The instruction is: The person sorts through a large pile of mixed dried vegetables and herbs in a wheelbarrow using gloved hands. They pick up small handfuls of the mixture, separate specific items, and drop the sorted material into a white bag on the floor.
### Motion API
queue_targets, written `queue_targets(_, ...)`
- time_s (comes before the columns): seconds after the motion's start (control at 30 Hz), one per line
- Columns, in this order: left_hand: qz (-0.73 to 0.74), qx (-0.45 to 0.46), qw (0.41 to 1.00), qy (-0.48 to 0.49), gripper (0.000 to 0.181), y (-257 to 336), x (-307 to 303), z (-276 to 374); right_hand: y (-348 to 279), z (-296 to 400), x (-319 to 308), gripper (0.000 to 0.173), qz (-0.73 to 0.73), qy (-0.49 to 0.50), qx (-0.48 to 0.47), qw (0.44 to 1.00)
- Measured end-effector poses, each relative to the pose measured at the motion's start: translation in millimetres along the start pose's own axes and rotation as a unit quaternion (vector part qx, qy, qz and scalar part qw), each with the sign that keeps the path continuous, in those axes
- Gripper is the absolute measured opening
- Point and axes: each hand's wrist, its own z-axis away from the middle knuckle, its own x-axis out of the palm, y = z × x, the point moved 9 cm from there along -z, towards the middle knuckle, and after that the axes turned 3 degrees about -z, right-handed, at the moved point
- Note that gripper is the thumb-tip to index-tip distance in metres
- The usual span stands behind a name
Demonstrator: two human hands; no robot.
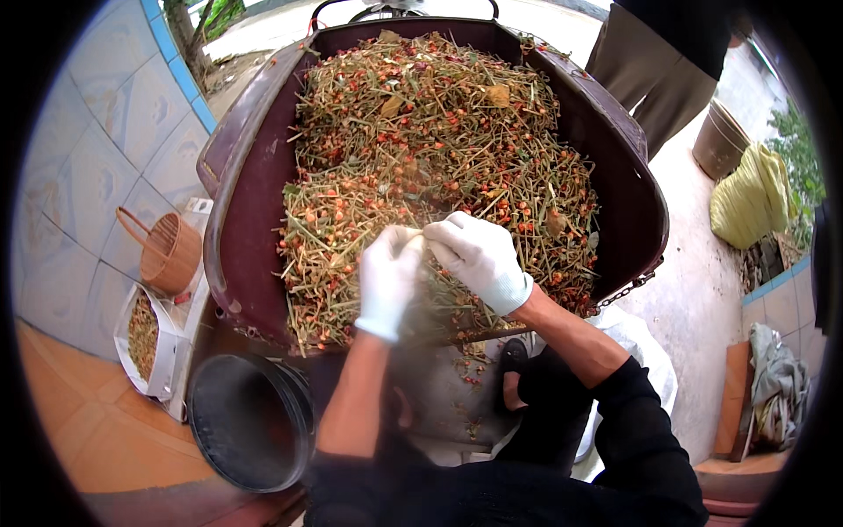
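Observation:
My left hand [390,270] and my right hand [475,258], both in white knit gloves, meet at the fingertips above the front of a heap of dried stems and red-orange pods or berries [421,125]. Their thumbs and fingers are bent into a pinch. Something pale yellowish shows where they touch; whether it is a small piece or a glove fingertip, I cannot tell. The heap fills a dark maroon metal cart bed [247,217], and its near part lies just below my hands.
A black bucket [247,421] stands at lower left, near a white container of plant bits [178,336] and a wicker basket [170,253]. A person [652,72] stands beyond the cart's right side. A chain [625,293], yellow sack [751,197] and brown bucket [720,139] are at right.

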Motion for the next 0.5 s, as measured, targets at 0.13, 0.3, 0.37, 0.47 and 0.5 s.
queue_targets(0.13,0.183,-0.063,0.981,0.006,0.007,-17,7,2,15,2,4,0.007,-0.16,0.002,0.11,0.981)
queue_targets(0.3,0.347,-0.081,0.934,0.003,0.006,-30,8,0,43,22,36,0.015,-0.417,-0.052,0.388,0.82)
queue_targets(0.37,0.362,-0.101,0.927,-0.001,0.011,-32,12,2,44,25,39,0.018,-0.489,-0.055,0.427,0.759)
queue_targets(0.47,0.421,-0.127,0.898,-0.006,0.015,-41,11,-4,55,23,37,0.023,-0.472,-0.075,0.442,0.759)
queue_targets(0.5,0.437,-0.131,0.89,0.001,0.015,-41,8,-4,60,23,33,0.023,-0.453,-0.086,0.45,0.765)
